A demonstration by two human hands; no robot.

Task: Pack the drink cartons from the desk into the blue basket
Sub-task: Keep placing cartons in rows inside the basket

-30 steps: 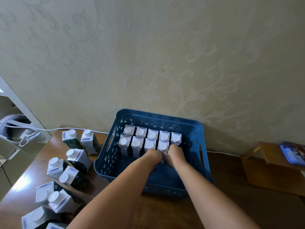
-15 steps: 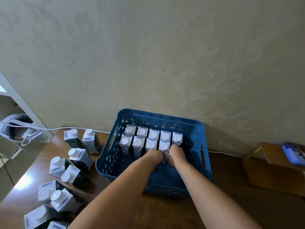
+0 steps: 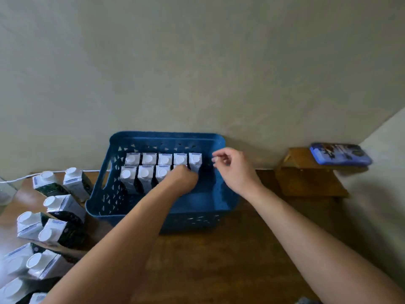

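My right hand [image 3: 233,170] has come up and off the cartons since a second ago; it was down beside the left at the second row, and now it hangs over the basket's right wall, fingers loosely curled, holding nothing that I can see. The left hand [image 3: 183,179] is still down in the basket [image 3: 166,137], knuckles toward me, on the fourth carton of the near row. Its fingers are hidden, so I cannot tell whether it grips that carton or just presses it into place.

In the basket, the packed cartons [image 3: 149,160] stand upright in two rows against the far wall: five in the far row, four in the near one, with a gap at the right end. The near half of the basket floor is bare.

Out on the desk [image 3: 219,260], the loose cartons [image 3: 63,205] crowd the left side, some upright, some tilted or leaning on each other, right up near the basket's left wall.

Where this could go wrong, as I judge it: nothing props the near row from my side, so if the left hand drags back carelessly, a carton could tip toward me. Reaching left for the next one, my forearm could sweep that leaning cluster and knock cartons over. A white cable [image 3: 19,178] runs along the far left edge and could snag. The blue case [image 3: 340,153] on the stand [image 3: 306,178] to the right sits well apart.
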